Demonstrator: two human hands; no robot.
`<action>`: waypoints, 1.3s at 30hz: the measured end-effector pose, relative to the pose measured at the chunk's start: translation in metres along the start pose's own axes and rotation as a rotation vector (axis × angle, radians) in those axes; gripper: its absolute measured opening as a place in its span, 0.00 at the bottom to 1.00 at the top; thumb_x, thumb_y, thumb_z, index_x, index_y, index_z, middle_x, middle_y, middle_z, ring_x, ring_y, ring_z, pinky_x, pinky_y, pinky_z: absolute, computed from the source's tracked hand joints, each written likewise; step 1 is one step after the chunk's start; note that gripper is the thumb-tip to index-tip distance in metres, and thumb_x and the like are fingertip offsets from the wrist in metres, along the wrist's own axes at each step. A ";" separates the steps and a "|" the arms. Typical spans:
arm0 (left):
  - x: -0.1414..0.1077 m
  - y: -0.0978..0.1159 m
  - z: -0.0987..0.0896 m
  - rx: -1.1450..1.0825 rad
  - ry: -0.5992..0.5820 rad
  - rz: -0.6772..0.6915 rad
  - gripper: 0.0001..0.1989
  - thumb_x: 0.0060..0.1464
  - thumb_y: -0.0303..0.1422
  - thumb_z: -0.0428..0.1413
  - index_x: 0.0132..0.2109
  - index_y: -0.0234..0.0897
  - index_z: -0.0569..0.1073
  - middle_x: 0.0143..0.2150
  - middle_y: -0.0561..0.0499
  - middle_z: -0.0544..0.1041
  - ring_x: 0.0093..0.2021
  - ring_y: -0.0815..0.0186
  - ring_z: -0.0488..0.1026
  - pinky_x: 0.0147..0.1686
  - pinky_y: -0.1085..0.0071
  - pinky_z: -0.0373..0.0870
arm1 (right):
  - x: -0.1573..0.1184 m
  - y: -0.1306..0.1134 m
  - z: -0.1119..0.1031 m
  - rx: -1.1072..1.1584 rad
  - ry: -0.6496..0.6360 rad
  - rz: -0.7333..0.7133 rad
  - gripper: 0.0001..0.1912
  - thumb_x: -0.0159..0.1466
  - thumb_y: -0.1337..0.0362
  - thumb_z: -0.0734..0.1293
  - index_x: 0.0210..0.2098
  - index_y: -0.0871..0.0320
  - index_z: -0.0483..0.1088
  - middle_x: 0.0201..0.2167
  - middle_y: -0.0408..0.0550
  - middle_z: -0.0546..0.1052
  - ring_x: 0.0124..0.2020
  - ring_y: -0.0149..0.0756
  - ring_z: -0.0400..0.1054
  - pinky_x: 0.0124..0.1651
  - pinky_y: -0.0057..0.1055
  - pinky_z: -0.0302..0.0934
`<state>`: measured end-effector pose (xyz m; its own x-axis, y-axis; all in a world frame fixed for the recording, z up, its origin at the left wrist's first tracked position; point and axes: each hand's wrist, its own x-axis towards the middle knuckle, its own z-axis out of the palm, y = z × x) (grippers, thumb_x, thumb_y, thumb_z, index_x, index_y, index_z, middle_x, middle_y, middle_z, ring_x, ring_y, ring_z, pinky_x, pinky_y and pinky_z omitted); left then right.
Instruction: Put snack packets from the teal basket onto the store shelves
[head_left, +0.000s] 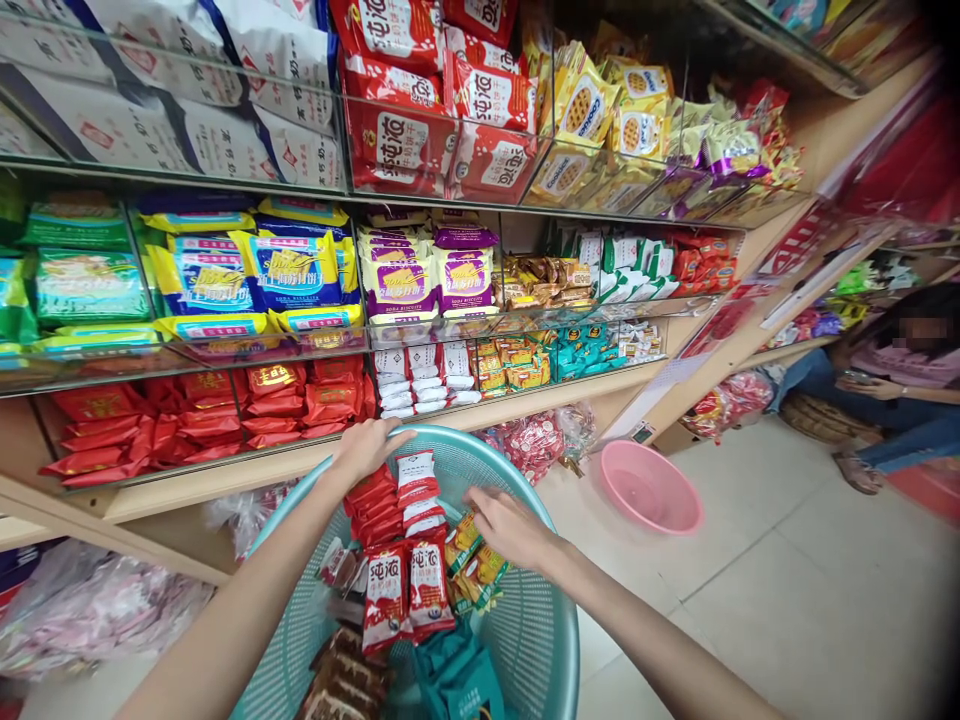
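My left hand (369,448) is closed over the far rim of a large teal plastic basket (541,600). Inside the basket, my right hand (510,525) has its fingers curled at the top of some yellow-and-green snack packets (478,572), partly covering them. Left of these lie two red-and-white biscuit packets (409,590), with a stack of small white packets (418,490) and a stack of red packets (373,508) behind them. Teal packets (457,672) and brown packets (345,675) fill the near part of the basket.
Glass-fronted shelves (435,325) of packaged biscuits rise just beyond the basket. A pink basin (651,488) stands on the tiled floor to the right. Plastic bags of goods (97,610) lie under the shelf at left. Another person (885,390) sits at far right.
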<state>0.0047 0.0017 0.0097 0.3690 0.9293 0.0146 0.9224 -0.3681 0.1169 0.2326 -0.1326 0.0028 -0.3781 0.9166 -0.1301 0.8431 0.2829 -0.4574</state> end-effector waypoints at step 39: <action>0.008 -0.010 0.007 -0.112 0.003 0.003 0.25 0.56 0.53 0.40 0.45 0.43 0.72 0.39 0.47 0.79 0.43 0.53 0.75 0.36 0.67 0.65 | 0.054 0.114 -0.115 0.569 0.911 0.288 0.13 0.56 0.59 0.62 0.36 0.60 0.72 0.35 0.51 0.78 0.37 0.38 0.71 0.41 0.32 0.64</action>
<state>-0.0009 0.0127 0.0015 0.3708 0.9285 0.0185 0.9028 -0.3651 0.2274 0.3529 -0.0186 0.0445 0.4230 0.8578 0.2918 0.4677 0.0691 -0.8812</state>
